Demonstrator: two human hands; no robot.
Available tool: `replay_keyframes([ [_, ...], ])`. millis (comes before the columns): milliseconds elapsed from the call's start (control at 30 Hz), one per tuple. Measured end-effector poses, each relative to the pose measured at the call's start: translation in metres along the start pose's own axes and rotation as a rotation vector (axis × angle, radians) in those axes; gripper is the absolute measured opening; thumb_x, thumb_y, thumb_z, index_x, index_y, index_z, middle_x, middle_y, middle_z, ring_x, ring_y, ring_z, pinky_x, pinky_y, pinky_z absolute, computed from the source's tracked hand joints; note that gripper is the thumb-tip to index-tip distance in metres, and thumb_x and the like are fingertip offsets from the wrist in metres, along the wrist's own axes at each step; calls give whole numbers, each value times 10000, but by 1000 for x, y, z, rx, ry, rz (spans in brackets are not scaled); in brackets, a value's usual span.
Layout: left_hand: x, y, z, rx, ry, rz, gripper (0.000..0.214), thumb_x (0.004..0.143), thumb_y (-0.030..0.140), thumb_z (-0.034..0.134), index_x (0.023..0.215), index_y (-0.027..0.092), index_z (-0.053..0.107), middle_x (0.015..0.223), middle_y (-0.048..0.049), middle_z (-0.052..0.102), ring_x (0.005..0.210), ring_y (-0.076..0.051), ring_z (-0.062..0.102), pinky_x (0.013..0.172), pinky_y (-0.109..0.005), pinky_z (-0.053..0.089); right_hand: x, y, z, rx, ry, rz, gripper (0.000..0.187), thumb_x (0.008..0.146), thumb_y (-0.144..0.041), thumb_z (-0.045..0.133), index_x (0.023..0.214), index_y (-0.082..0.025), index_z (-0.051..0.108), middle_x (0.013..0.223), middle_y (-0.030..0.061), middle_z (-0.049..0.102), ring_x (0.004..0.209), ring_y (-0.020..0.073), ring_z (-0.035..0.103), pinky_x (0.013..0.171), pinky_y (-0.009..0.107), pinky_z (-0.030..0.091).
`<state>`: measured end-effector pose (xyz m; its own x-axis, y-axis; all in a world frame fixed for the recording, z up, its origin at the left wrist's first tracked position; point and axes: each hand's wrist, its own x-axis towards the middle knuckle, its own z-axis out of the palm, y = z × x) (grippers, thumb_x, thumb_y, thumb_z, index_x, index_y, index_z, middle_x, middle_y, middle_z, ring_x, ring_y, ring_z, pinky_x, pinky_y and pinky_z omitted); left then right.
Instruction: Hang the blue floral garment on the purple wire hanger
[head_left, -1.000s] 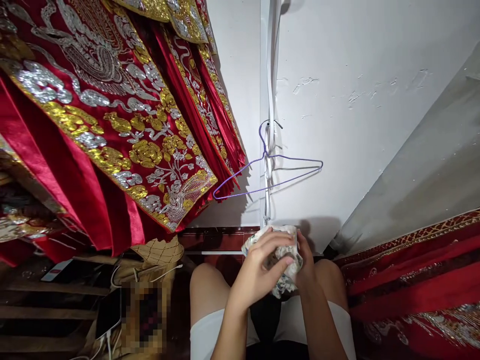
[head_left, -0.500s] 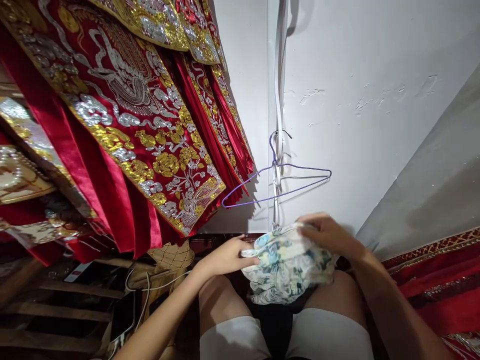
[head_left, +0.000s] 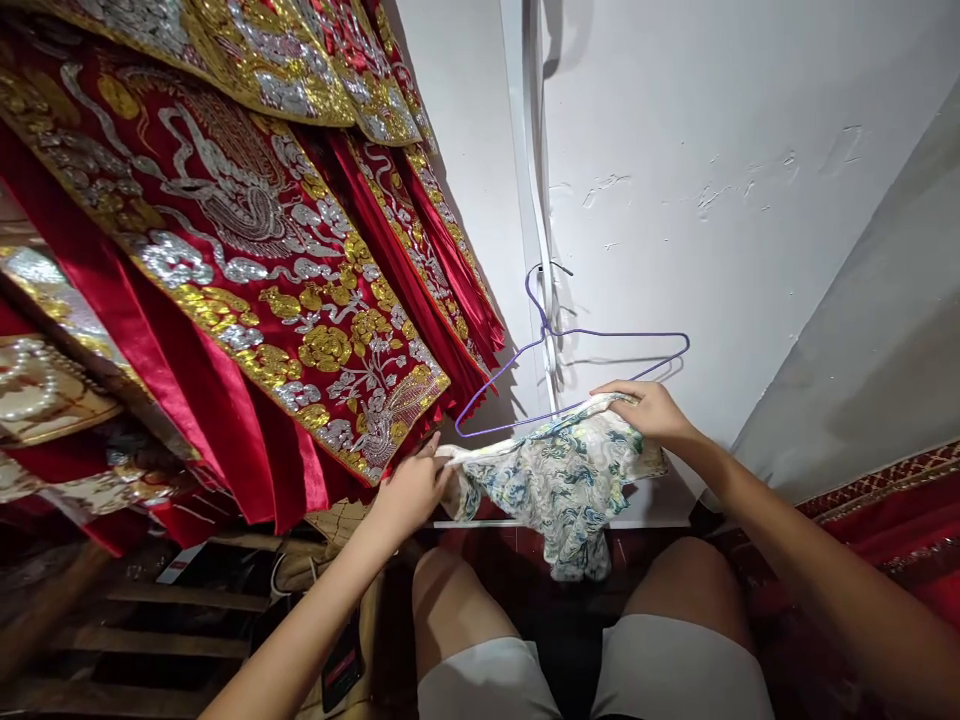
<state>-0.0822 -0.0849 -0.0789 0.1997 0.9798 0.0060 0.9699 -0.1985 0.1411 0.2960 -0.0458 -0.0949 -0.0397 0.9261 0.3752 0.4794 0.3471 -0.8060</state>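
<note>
I hold a white cloth with a blue and green floral print [head_left: 564, 478] stretched between both hands above my knees. My left hand [head_left: 409, 492] pinches its left edge, close to the hem of the red embroidered robes. My right hand [head_left: 649, 408] grips its upper right edge, just below a purple wire hanger [head_left: 600, 335] that hangs on the white wall. The cloth's middle sags down between my thighs.
Red robes with gold and silver embroidery [head_left: 247, 260] hang at the left. A white cable strip [head_left: 536, 150] runs down the wall corner. Red embroidered fabric [head_left: 885, 510] lies at the right. A woven basket, cables and wooden slats [head_left: 150, 620] sit at the lower left.
The cloth was bunched between both hands at my lap. My hands have moved apart and up, spreading it open, with my right hand rising towards the hanger.
</note>
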Motion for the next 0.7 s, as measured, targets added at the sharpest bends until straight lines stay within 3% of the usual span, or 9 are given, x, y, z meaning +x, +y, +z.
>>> replay_keyframes([
  [100,-1,17,-14,104,47,-80,449,1031,371,337,1095,172,735,1086,-217,764,993,-367,740,882,-463,539,-15,-9,-12,-31,-6,-5,284,798,-238,573,943,-181,811,1047,75,804,1042,280,716,886,348,532],
  [233,5,33,-32,62,133,-40,504,1048,388,257,1129,169,704,1040,-202,771,955,-365,745,811,-427,538,-29,-26,-21,-44,-25,9,305,796,-228,551,954,-186,808,1013,61,800,998,262,708,838,314,526],
  [300,13,35,-37,88,115,-44,507,1040,388,269,1048,151,718,1015,-220,767,956,-375,741,814,-434,532,-35,-31,-24,-60,-28,9,313,793,-225,543,964,-193,803,1012,51,795,990,256,703,802,296,521],
  [433,28,33,-41,137,-54,-48,441,1005,388,371,891,165,734,1001,-218,770,960,-388,741,826,-457,537,-43,-36,-27,-77,-7,49,281,767,-216,538,903,-203,784,978,34,790,947,247,694,765,282,503],
  [533,33,38,-42,105,55,-51,417,996,386,398,919,156,737,987,-220,768,934,-385,740,837,-479,547,-44,-39,-28,-43,-1,90,253,748,-225,537,847,-199,769,922,30,777,891,235,683,737,279,490],
  [600,36,45,-44,8,172,51,406,1006,367,388,1044,152,731,1034,-206,769,961,-363,738,888,-483,548,-43,-41,-26,-12,-5,105,229,749,-249,552,829,-197,760,899,30,766,874,233,676,729,280,484],
  [700,43,56,-46,-242,278,375,425,1010,292,384,1341,182,627,1279,-155,716,1162,-302,688,1044,-448,506,-43,-41,-20,27,-34,95,219,741,-260,559,818,-204,756,887,32,763,881,238,674,753,290,485],
])
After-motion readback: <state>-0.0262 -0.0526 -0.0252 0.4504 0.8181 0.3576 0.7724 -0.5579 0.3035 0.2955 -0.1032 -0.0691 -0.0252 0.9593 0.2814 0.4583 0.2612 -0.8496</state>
